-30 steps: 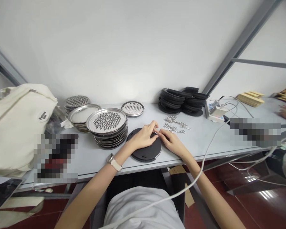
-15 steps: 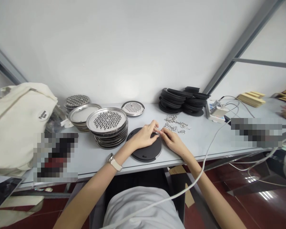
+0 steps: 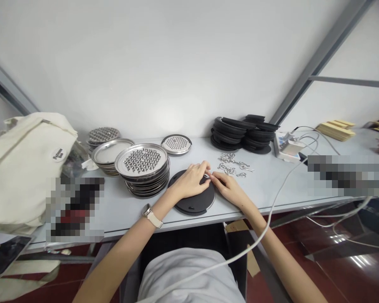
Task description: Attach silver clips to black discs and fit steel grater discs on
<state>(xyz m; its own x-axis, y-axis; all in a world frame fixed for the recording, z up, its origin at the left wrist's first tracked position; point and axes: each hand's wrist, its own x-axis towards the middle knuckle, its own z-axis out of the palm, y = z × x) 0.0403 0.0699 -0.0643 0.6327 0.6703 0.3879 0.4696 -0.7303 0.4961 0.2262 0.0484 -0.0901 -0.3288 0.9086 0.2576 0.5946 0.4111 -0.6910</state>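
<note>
A round black plastic disc [image 3: 194,203] lies flat near the table's front edge. My left hand [image 3: 194,181] rests over its upper part, fingers bent and closed near the rim. My right hand [image 3: 225,187] comes in from the right, its thumb and forefinger pinched at the same spot. Between the fingertips of both hands shows a small shiny metal clip [image 3: 206,176]. The fingers partly cover it, so how it sits on the disc is hidden. Just beyond my right hand lies a loose group of similar metal clips [image 3: 229,164].
Left of the disc stands a stack of round metal graters [image 3: 142,162], with more metal discs [image 3: 112,151] behind. A perforated disc [image 3: 176,144] lies near the wall. Stacked black rings [image 3: 230,132] stand at the back right beside a power strip [image 3: 287,147]. A white cable [image 3: 271,210] crosses before my right arm.
The view has shifted very slightly. My fingers have moved a little at the disc's edge, and the metal clip between them shows more plainly.
</note>
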